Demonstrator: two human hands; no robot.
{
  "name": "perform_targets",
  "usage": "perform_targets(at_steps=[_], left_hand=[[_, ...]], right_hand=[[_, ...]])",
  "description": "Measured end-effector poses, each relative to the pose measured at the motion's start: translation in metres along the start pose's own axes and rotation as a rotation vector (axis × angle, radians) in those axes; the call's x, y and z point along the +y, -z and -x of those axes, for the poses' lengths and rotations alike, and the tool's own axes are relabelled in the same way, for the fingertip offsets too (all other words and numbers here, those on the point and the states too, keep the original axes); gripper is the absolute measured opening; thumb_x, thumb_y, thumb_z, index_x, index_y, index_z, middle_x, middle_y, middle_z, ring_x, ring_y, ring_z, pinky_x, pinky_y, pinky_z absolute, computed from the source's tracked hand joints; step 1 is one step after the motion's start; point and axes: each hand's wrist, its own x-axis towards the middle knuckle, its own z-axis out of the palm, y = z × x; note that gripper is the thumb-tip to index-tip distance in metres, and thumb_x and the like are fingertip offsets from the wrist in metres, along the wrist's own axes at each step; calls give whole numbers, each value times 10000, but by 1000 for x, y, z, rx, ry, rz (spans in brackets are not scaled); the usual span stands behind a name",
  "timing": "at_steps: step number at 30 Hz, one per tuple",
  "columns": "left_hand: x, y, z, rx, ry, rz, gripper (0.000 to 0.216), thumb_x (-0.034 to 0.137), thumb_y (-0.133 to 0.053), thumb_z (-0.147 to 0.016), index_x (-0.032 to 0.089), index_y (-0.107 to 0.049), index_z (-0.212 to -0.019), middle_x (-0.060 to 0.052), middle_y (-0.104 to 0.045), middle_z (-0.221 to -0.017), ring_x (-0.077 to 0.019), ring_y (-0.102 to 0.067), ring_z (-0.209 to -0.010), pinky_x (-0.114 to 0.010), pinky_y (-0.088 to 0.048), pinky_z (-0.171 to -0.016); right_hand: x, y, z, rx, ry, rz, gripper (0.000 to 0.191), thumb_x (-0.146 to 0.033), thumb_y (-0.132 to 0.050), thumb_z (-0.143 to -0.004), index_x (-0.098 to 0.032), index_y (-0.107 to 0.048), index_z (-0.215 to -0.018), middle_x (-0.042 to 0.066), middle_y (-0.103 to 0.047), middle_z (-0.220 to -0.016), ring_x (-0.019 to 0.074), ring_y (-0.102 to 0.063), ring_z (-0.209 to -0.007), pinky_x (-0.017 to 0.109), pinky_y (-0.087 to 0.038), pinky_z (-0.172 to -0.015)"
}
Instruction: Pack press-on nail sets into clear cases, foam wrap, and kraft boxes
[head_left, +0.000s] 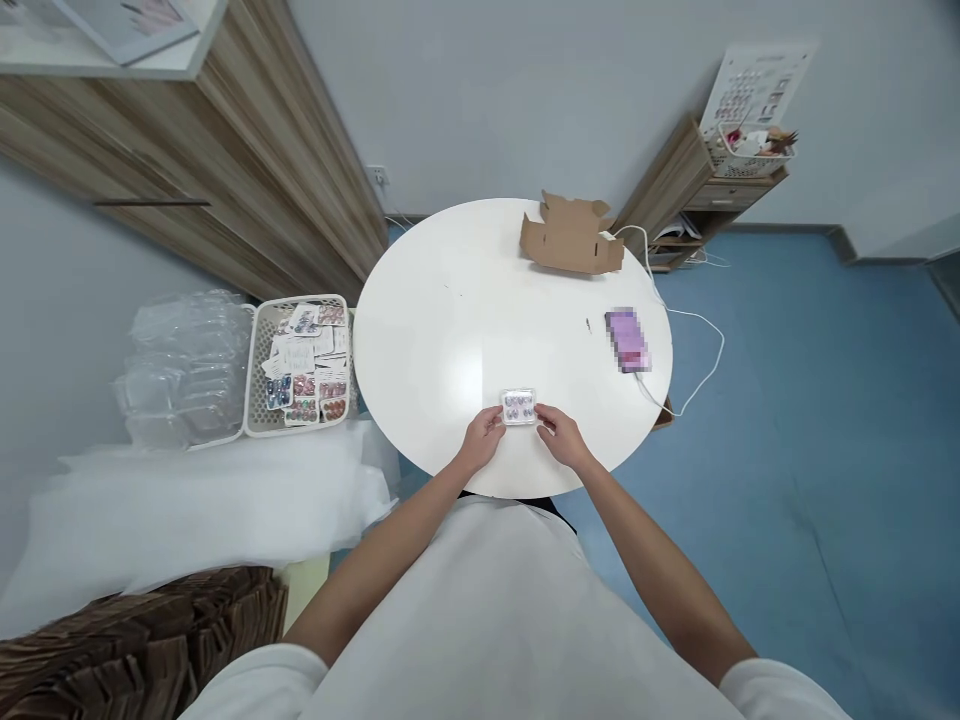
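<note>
A small clear plastic case (pixel 519 407) lies at the near part of the white round table, with rows of shiny purple-grey pieces showing through it. My left hand (pixel 484 438) grips its left edge, fingers bent and thumb toward the case. On the opposite edge, my right hand (pixel 561 435) holds it between thumb and fingertips. Both forearms reach in from the table's front edge. Whether the case is lifted a little or rests on the tabletop I cannot tell.
An unfolded brown cardboard box (pixel 571 238) sits at the table's back right. Nearer are a blurred purple phone-like object (pixel 628 340) and a white cable (pixel 705 325). At left, a white basket (pixel 253 375) of carded packs stands beside stacked clear plastic trays (pixel 187 365) and white foam sheets (pixel 202 500).
</note>
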Motion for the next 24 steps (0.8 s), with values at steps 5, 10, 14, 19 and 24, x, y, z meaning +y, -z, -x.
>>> perform_targets(at_steps=[5,10,14,19,24], left_hand=[[2,-32,5,-17,-10,-136,420,134,-432,-723,169,-495,-1136,-75,-510,-1175,-165,-510,-1023,-308,-412,-881],[2,-41,13,57,-26,-261,410,125,-405,-726,187,-506,-1119,-59,-522,-1159,-168,-500,-1035,-320,-395,-896],[0,-42,18,89,-6,-318,414,128,-389,-733,168,-485,-1134,-71,-509,-1169,-170,-494,-1043,-317,-394,-893],[1,-40,23,102,-59,-457,441,154,-418,-732,159,-435,-1173,-94,-459,-1203,-191,-454,-1088,-332,-382,-904],[-3,-29,43,-38,-230,-686,390,259,-543,-692,188,-500,-1073,-87,-495,-1108,-236,-445,-1047,-387,-355,-894]], right_hand=[[33,16,11,-20,9,48,423,-107,-413,-725,-206,-505,-1126,57,-506,-1188,167,-504,-1043,354,-438,-881],[46,12,5,-100,71,64,435,-106,-418,-722,-175,-499,-1143,78,-478,-1212,174,-463,-1098,348,-399,-924],[45,8,2,-146,96,111,429,-106,-417,-727,-167,-495,-1144,86,-466,-1211,181,-457,-1097,360,-381,-936],[41,10,10,-87,165,203,412,-151,-425,-758,-173,-450,-1169,97,-419,-1228,193,-428,-1114,370,-379,-924],[42,12,33,-143,322,442,383,-305,-573,-713,-209,-498,-1077,97,-483,-1130,248,-450,-1038,415,-397,-840]])
